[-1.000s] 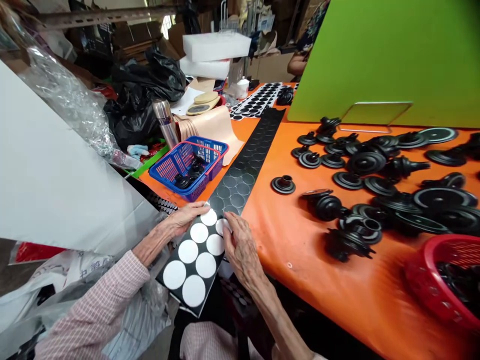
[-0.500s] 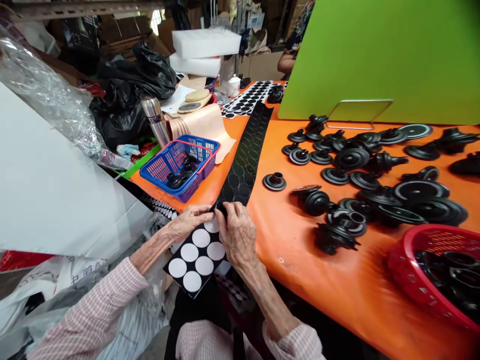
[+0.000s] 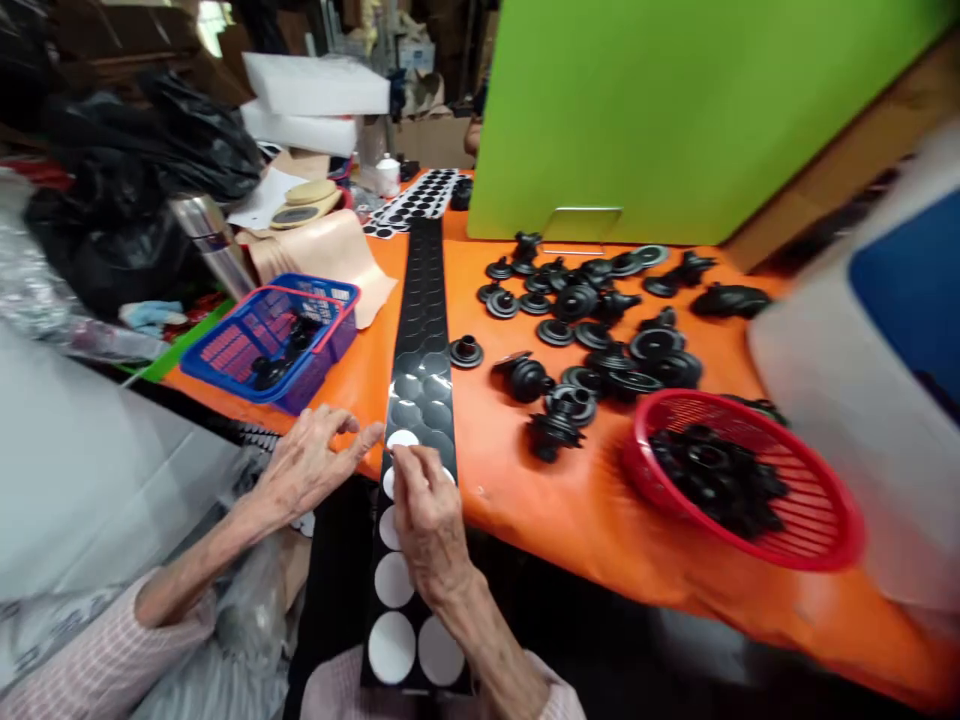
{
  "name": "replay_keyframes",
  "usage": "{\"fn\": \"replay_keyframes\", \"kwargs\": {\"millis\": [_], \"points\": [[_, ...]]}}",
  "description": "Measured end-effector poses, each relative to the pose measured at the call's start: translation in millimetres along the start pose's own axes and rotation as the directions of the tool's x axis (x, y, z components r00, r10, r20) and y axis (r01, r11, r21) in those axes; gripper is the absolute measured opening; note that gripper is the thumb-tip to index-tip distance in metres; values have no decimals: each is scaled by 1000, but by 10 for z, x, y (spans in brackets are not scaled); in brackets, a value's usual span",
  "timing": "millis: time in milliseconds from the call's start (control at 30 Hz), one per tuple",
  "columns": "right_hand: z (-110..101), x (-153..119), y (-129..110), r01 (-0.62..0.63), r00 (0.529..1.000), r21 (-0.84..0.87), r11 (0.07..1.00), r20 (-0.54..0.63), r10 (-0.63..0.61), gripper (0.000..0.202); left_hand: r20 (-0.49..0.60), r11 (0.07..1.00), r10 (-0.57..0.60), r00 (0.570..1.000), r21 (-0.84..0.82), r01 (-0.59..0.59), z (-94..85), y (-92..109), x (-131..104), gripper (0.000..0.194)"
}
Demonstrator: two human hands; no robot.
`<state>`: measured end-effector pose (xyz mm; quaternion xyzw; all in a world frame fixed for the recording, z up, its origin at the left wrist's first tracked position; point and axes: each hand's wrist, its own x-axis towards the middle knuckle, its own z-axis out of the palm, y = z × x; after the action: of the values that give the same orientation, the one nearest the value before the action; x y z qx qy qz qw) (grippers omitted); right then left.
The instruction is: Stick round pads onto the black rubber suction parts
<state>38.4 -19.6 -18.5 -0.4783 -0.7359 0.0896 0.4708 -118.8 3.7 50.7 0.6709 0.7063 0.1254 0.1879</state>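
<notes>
A long black strip [image 3: 424,330] with rows of round discs runs from the back of the orange table down over its front edge. White circles [image 3: 391,648] show on its near part, dark discs on the far part. My right hand [image 3: 429,510] is over the strip, thumb and fingertips pinched at a white circle near the table edge; what lies between them is too small to make out. Just left of the strip, my left hand [image 3: 311,465] has its fingers apart and holds nothing.
Black rubber parts [image 3: 576,300] lie scattered to the right on the orange table [image 3: 517,505]. Nearer stands a red basket [image 3: 814,565] of black parts. On the left are a blue basket [image 3: 330,350] and a steel flask [image 3: 214,245]. A green board [image 3: 615,120] rises behind.
The view has turned right. The strip now lies straighter and its near end reaches lower. My left hand has let go of it and opened; my right hand is still at the strip.
</notes>
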Motion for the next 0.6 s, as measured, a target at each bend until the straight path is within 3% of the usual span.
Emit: {"fn": "replay_keyframes", "kwargs": {"millis": [67, 167, 233, 267, 333, 367, 400, 433, 467, 533, 567, 600], "points": [[-40, -70, 13, -13, 1000, -37, 999, -9, 13, 31, 64, 1000, 18, 998, 23, -19, 36, 121, 46, 41], [-178, -150, 95, -89, 993, -29, 996, -84, 86, 29, 191, 997, -66, 979, 63, 55, 224, 228, -7, 42], [-292, -193, 154, -129, 981, -8, 992, -149, 127, 27, 287, 986, -114, 951, -85, 144, 453, 238, -129, 41], [-345, -211, 179, -143, 975, 4, 990, -171, 141, 26, 331, 951, -108, 937, -240, 194, 575, 216, -194, 40], [-436, -235, 217, -149, 971, 38, 988, -183, 153, 23, 420, 729, -119, 899, -578, 367, 741, 107, -283, 42], [-472, -243, 231, -146, 972, 56, 988, -178, 153, 22, 449, 619, -136, 883, -657, 430, 752, 20, -298, 43], [-502, -248, 241, -141, 973, 70, 987, -172, 152, 21, 452, 568, -170, 876, -681, 462, 701, -83, -294, 44], [-524, -251, 247, -138, 974, 80, 987, -171, 150, 21, 419, 602, -216, 882, -654, 458, 591, -194, -275, 44], [-537, -253, 248, -136, 973, 87, 987, -175, 149, 21, 344, 694, -258, 903, -585, 421, 436, -300, -248, 43], [-529, -252, 230, -144, 970, 97, 985, -184, 160, 22, 18, 888, -274, 961, -380, 261, 76, -437, -197, 41], [-506, -250, 207, -143, 969, 101, 984, -186, 160, 22, -87, 932, -246, 965, -295, 211, -79, -445, -182, 39], [-473, -247, 175, -139, 970, 99, 985, -185, 156, 23, -88, 944, -220, 972, -269, 190, -191, -404, -176, 36]]}}
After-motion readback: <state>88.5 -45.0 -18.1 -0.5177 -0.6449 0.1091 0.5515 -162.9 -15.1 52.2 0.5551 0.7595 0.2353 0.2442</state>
